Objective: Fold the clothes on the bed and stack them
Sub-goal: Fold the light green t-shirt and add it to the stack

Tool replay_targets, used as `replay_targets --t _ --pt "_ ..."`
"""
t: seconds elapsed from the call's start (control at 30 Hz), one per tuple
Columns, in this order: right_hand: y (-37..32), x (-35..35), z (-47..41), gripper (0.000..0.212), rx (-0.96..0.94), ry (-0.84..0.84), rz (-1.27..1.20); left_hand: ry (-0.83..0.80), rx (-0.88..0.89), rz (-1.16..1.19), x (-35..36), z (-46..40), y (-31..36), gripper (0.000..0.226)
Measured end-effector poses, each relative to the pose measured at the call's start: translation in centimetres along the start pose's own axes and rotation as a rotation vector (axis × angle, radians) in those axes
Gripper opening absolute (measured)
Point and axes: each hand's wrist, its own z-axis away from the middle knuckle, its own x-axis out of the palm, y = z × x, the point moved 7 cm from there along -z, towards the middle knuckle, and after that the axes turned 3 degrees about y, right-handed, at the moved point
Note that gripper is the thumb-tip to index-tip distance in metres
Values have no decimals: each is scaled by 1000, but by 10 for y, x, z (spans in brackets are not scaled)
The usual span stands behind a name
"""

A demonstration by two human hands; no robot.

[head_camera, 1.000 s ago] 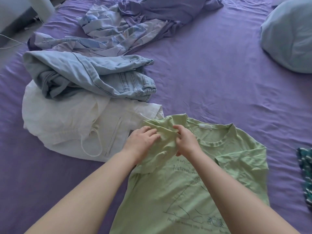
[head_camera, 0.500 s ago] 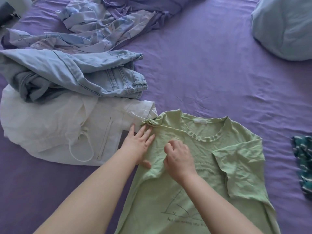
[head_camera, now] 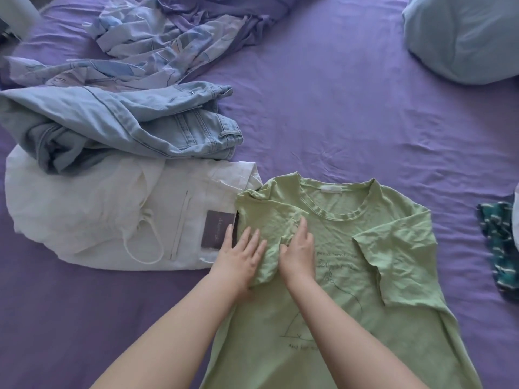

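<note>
Both bare forearms reach forward from the lower edge of the view. The left hand (head_camera: 238, 255) lies flat, fingers straight and slightly spread; the right hand (head_camera: 298, 255) sits just beside it, fingers extended, palm down.
</note>
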Motion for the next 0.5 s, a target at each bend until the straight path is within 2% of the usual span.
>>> replay_targets --t 0.1,0.3,0.4,0.5 --pt "11 -2 1 53 96 -19 -91 18 0 -8 2 4 -4 99" --pt "5 -11 9 33 19 37 -376 52 7 -64 7 17 -6 75" --pt "-1 -13 8 35 -26 63 -367 60 4 -90 6 20 -7 73" --pt "-7 -13 9 53 -101 48 -182 41 -8 -125 8 24 -8 75"
